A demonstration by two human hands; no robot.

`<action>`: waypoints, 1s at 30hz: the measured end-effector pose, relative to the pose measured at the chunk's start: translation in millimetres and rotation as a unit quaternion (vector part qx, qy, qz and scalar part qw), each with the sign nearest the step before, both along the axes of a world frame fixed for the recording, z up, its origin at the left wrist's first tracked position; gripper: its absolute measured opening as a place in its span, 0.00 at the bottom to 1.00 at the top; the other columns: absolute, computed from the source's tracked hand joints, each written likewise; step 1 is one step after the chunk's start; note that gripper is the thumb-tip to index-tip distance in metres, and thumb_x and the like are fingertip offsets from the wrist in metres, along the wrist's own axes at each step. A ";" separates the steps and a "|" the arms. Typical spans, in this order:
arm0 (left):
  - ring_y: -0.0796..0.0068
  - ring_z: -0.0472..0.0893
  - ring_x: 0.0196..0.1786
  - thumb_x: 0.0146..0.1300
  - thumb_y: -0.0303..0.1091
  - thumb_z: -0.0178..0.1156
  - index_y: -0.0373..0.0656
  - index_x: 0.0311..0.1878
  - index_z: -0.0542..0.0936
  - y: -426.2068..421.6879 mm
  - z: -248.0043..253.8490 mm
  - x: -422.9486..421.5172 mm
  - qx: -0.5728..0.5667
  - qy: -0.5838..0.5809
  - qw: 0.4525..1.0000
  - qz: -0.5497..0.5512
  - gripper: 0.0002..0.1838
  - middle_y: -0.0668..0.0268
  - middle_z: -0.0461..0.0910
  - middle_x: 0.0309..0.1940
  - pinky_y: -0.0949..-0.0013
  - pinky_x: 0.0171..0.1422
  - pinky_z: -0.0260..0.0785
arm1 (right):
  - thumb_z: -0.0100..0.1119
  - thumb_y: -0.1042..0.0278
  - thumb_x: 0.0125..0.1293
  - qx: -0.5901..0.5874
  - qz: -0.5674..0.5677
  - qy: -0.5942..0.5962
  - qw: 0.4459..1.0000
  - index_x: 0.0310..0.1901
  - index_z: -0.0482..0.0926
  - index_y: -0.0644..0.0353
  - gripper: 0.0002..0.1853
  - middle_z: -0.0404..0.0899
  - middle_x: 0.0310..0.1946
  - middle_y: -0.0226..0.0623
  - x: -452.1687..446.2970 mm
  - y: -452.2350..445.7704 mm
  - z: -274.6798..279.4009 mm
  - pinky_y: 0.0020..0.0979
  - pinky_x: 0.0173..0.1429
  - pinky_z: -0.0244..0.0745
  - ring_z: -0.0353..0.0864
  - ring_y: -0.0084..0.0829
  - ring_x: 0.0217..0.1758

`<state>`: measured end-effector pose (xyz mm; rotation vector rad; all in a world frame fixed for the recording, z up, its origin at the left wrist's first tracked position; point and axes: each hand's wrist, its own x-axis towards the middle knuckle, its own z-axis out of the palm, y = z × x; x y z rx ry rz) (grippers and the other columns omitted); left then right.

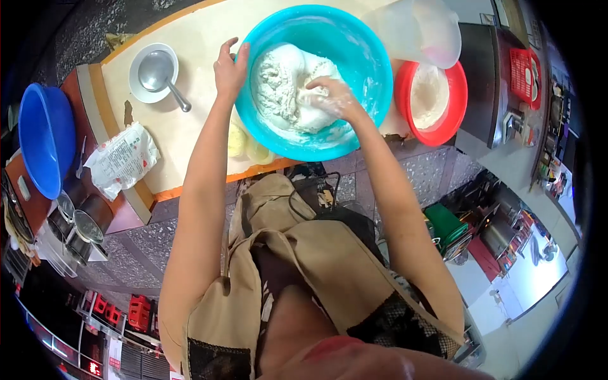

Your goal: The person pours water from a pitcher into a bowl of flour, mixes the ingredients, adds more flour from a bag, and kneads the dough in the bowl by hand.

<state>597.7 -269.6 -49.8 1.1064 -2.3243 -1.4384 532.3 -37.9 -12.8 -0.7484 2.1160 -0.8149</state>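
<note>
A large turquoise basin (364, 69) holds a lumpy mass of white dough (277, 85), with loose flour smeared on the inner wall. My left hand (232, 71) grips the basin's left rim, its fingers partly raised along the outside. Inside the basin, my right hand (330, 100) presses curled fingers into the right part of the dough. White flour coats that hand, and its fingertips are partly hidden in the dough.
Right of the basin stand a red bowl of flour (429, 98) and a translucent plastic jug (421, 28). To the left are a white bowl (135, 82) with a metal ladle (156, 69), a crumpled printed bag (123, 159) and a blue basin (47, 139). The counter's orange edge (180, 190) runs in front.
</note>
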 end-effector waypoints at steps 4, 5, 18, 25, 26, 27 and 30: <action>0.68 0.73 0.21 0.55 0.50 0.54 0.41 0.46 0.73 -2.1 -12.2 -0.2 -0.020 0.036 0.999 0.001 0.23 0.60 0.74 0.18 0.66 0.29 0.65 | 0.47 0.31 0.50 -0.295 -0.335 -0.706 0.550 0.11 0.65 0.57 0.32 0.65 0.10 0.33 4.1 10.6 -34.5 0.30 0.19 0.57 0.63 0.29 0.15; 0.70 0.72 0.21 0.55 0.48 0.54 0.41 0.45 0.74 -2.5 -11.4 1.2 0.000 0.035 0.999 0.003 0.22 0.60 0.74 0.17 0.68 0.28 0.64 | 0.38 0.24 0.48 -0.363 -0.334 -0.749 0.442 0.08 0.56 0.51 0.35 0.55 0.08 0.28 17.3 6.3 -68.0 0.27 0.17 0.47 0.53 0.26 0.12; 0.62 0.73 0.45 0.65 0.43 0.37 0.39 0.48 0.71 35.9 4.1 55.3 0.062 -0.041 0.995 0.071 0.20 0.53 0.74 0.41 0.65 0.50 0.62 | 0.49 0.48 0.58 -0.341 -0.483 -0.600 0.539 0.34 0.74 0.63 0.22 0.75 0.33 0.35 3.0 -33.4 -55.3 0.34 0.39 0.72 0.75 0.32 0.33; 0.79 0.65 0.27 0.66 0.43 0.38 0.34 0.31 0.72 76.9 -8.9 77.8 0.107 0.053 0.971 0.207 0.21 0.67 0.70 0.22 0.73 0.33 0.60 | 0.58 0.56 0.52 -0.052 -0.228 -0.309 0.922 0.36 0.77 0.67 0.19 0.77 0.35 0.39 -106.9 -107.4 -111.1 0.33 0.44 0.68 0.74 0.30 0.37; 0.79 0.65 0.27 0.66 0.43 0.38 0.34 0.31 0.72 66.8 -5.5 66.7 0.108 0.058 0.968 0.217 0.21 0.67 0.70 0.22 0.73 0.33 0.60 | 0.59 0.55 0.50 0.061 -0.131 -0.118 0.982 0.35 0.77 0.65 0.20 0.77 0.34 0.37 -100.1 -119.3 -85.9 0.32 0.44 0.68 0.74 0.30 0.37; 0.76 0.68 0.28 0.66 0.42 0.39 0.34 0.36 0.73 55.0 -3.7 57.8 0.070 0.063 0.978 0.188 0.20 0.64 0.73 0.24 0.72 0.35 0.62 | 0.59 0.55 0.50 0.066 -0.126 -0.118 0.983 0.35 0.77 0.65 0.20 0.77 0.34 0.37 -99.8 -120.3 -83.5 0.32 0.44 0.68 0.74 0.30 0.37; 0.68 0.73 0.30 0.64 0.41 0.42 0.37 0.43 0.75 23.2 -8.0 38.5 0.058 0.039 0.990 0.126 0.18 0.57 0.78 0.31 0.69 0.38 0.64 | 0.62 0.52 0.47 0.013 0.060 -0.209 0.976 0.37 0.78 0.59 0.20 0.77 0.37 0.39 -87.7 -117.5 -61.6 0.32 0.48 0.66 0.73 0.30 0.39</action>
